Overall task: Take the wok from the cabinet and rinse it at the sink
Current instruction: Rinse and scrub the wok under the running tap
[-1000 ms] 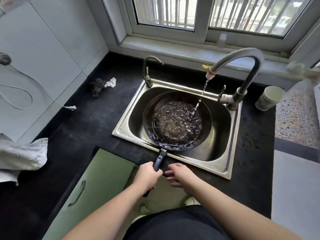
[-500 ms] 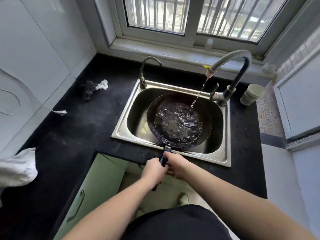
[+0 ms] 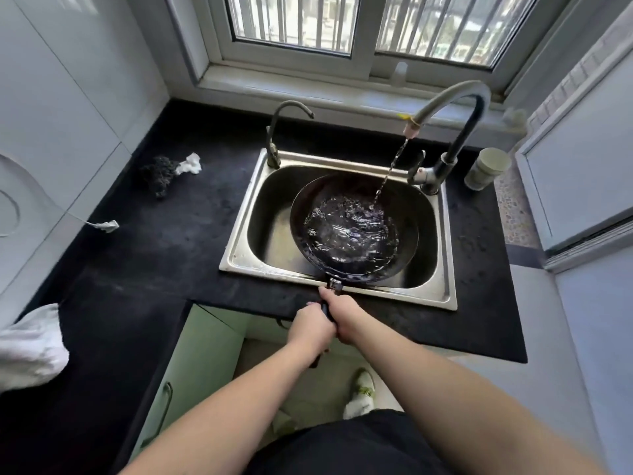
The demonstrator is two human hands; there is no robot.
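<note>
With both fists wrapped round the one dark handle (image 3: 327,311), I have the left hand (image 3: 310,329) curled tight on the lower stretch and the right hand (image 3: 342,311) closed over the upper stretch, its knuckles just short of the metal collar where handle meets pan. Neither hand has a loose finger that I can see. What they hold is the round black steel wok (image 3: 356,228), sitting down in the stainless steel sink basin (image 3: 267,214) toward its right half, with a pool of churning water inside. A thin stream drops into it from the tall curved grey tap (image 3: 452,97), landing right of the wok's centre.

For room: the wok's near rim lies against the sink's front edge, and its right side is close to the basin wall, while the left part of the basin shows bare steel. A smaller dark tap (image 3: 277,132) stands at the back left corner of the sink.

Round the sink runs a black stone worktop (image 3: 164,241). On it to the left I see a dark scouring pad (image 3: 159,173) with a white scrap (image 3: 190,163) touching it, and a pale cup (image 3: 486,168) at the right. A pale green cabinet door (image 3: 202,365) hangs open below the worktop, and a white barred window (image 3: 359,25) sits behind
</note>
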